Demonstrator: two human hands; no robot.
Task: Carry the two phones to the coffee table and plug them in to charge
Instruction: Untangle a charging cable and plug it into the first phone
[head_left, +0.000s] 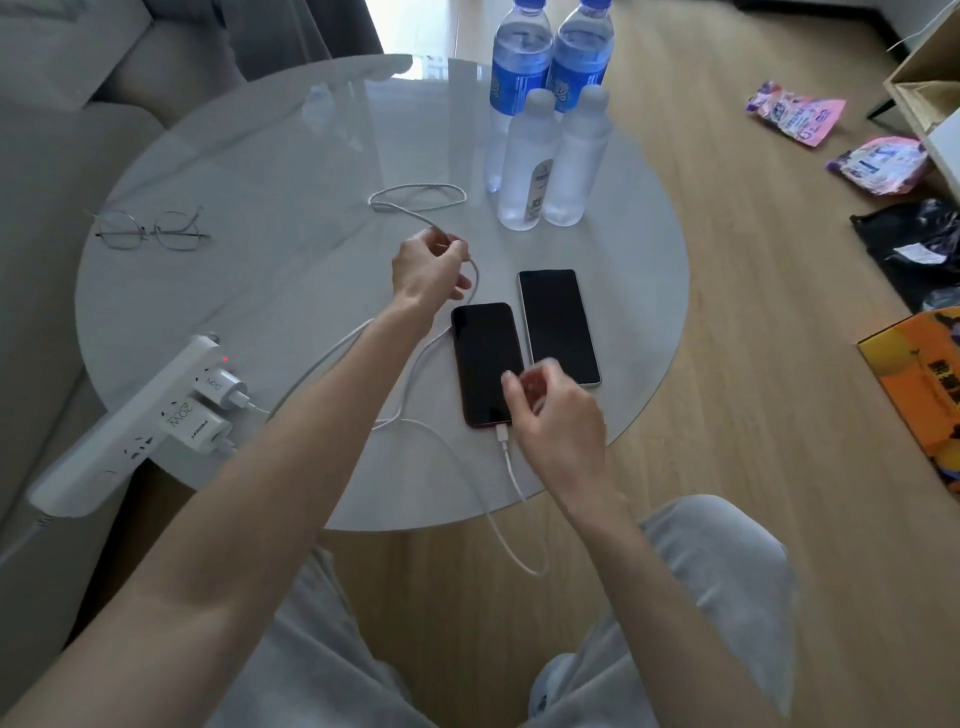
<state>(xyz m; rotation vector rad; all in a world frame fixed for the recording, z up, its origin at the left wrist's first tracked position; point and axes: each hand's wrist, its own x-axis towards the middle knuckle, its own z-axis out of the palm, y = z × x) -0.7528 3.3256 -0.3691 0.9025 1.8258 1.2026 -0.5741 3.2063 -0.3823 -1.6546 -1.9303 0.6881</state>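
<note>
- Nearest the camera, a slack loop of thin white charging cable (511, 556) hangs off the near edge of the round pale glass-topped coffee table (270, 156). It is already plugged into the bottom of the smaller black phone with the reddish edge (485, 364). A knee or forearm catching that loop could, I judge, drag the phone off the table.
- Just right of that phone, almost touching it, lies the taller black phone with the pale frame (558, 325). No cable reaches it yet, so the task looks about half done.
- Left hand (428, 270), beyond the smaller phone, is loosely curled around a second thin white cable (415, 200), which loops away toward the four clear plastic water bottles (545, 130) behind the phones. A sharp pull could whip that loop into the bottles, or tug its white adapter from the white power strip (124, 431) left of the phones.
- Right hand (556, 415) hovers over the smaller phone's near end, fingers half bent with a narrow gap. It appears to hold nothing, though whether it touches the screen I cannot tell.
- Crossed cables left of the smaller phone may tangle.
</note>
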